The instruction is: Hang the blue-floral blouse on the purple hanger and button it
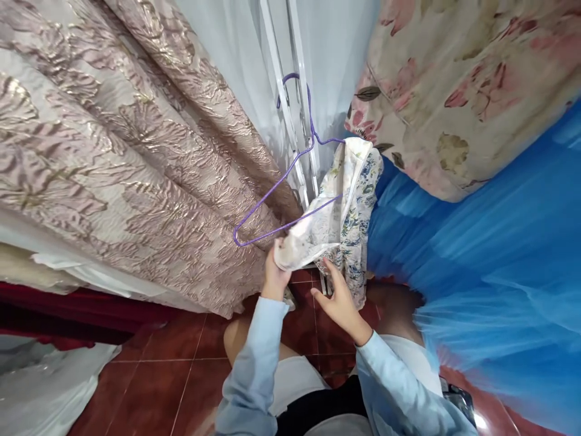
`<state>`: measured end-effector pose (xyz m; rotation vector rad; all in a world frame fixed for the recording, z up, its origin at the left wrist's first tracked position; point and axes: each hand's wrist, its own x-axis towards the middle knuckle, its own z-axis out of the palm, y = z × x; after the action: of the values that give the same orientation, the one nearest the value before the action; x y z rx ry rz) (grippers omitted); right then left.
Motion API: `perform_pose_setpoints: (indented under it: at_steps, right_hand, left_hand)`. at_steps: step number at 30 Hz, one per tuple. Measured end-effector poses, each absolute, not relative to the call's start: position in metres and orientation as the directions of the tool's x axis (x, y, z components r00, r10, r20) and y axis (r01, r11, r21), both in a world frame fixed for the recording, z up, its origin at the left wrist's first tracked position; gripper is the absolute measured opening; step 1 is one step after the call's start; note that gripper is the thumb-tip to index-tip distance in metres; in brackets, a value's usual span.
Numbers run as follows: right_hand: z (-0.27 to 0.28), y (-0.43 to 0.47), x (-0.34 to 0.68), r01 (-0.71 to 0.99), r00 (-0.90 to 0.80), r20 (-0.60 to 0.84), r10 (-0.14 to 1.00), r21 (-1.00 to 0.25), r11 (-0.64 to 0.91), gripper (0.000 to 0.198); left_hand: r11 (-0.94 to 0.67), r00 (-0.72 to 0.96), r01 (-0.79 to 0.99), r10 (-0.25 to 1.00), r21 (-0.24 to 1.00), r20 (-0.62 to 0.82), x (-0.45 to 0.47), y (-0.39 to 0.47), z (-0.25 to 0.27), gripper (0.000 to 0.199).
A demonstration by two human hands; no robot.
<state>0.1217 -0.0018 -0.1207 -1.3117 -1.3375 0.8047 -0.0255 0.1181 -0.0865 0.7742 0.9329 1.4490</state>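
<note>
A purple hanger [272, 188] hooks onto a white metal rack [294, 109]. Over its right side hangs a white garment with blue floral print [356, 224], while the hanger's left arm is bare. My left hand [275, 275] grips the pale collar-like edge of this garment, pulled out to the left below the hanger's bottom bar. Just right of it, my right hand [336, 297] is open, thumb and fingers apart, close to the garment's lower edge; whether a fingertip touches the cloth I cannot tell.
Pink-gold embossed fabric [149, 145] fills the left side. On the right hang a beige floral cloth [454, 91] and bright blue tulle [490, 278]. White cloth [45, 375] lies at lower left on the red tiled floor [167, 381]. A dark shiny object [458, 396] is near my right sleeve.
</note>
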Motion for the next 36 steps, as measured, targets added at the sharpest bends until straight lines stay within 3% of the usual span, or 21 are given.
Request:
perform_pose_setpoints:
  at_steps: [3,5,7,10,12,15,18,23,29,32,36]
  right_hand:
    - [-0.116,0.001,0.116,0.272,0.108,0.285,0.952,-0.93,0.248,0.073]
    - [-0.112,0.005,0.114,0.171,0.169,0.266,0.949,-0.956,0.238,0.065]
    - [-0.109,0.01,0.118,0.042,0.294,0.197,0.935,-0.98,0.193,0.056]
    - [-0.113,0.015,0.137,-0.049,0.423,0.106,0.9,-0.989,0.14,0.046]
    - [-0.122,0.015,0.155,-0.03,0.396,0.062,0.916,-0.996,0.08,0.041]
    - [-0.142,0.007,0.178,0.03,0.262,-0.049,0.964,-0.998,-0.059,0.036]
    - [-0.161,-0.006,0.185,0.033,0.176,-0.091,0.98,-0.995,-0.098,0.041]
    - [-0.175,-0.016,0.181,0.044,0.177,-0.085,0.98,-0.995,-0.094,0.048]
    - [-0.166,-0.007,0.188,0.058,0.169,-0.104,0.98,-0.992,-0.116,0.039]
    - [-0.155,-0.012,0.194,0.021,0.135,-0.116,0.984,-0.993,-0.12,0.046]
    - [-0.125,-0.027,0.211,0.015,0.015,-0.181,0.983,-0.983,-0.181,0.05]
  left_hand:
    - [-0.046,0.164,-0.295,0.982,0.954,0.098,0.0,0.085,-0.071,0.04]
    - [-0.194,0.352,-0.045,0.915,0.98,0.197,0.016,0.069,-0.057,0.038]
    - [-0.354,0.496,0.104,0.828,0.93,0.26,0.029,0.062,-0.045,0.034]
    - [-0.514,0.552,0.148,0.751,0.845,0.361,0.043,0.065,-0.04,0.031]
    - [-0.553,0.526,0.222,0.762,0.803,0.379,0.05,0.073,-0.047,0.034]
    - [-0.544,0.51,0.31,0.788,0.78,0.347,0.059,0.083,-0.068,0.039]
    - [-0.534,0.544,0.284,0.773,0.796,0.325,0.069,0.086,-0.089,0.034]
    - [-0.545,0.573,0.287,0.757,0.788,0.315,0.084,0.088,-0.109,0.029]
    - [-0.537,0.609,0.445,0.768,0.717,0.197,0.096,0.098,-0.129,0.03]
    - [-0.472,0.632,0.485,0.771,0.737,0.077,0.096,0.093,-0.141,0.03]
    - [-0.263,0.638,0.404,0.767,0.876,-0.065,0.086,0.077,-0.152,0.037]
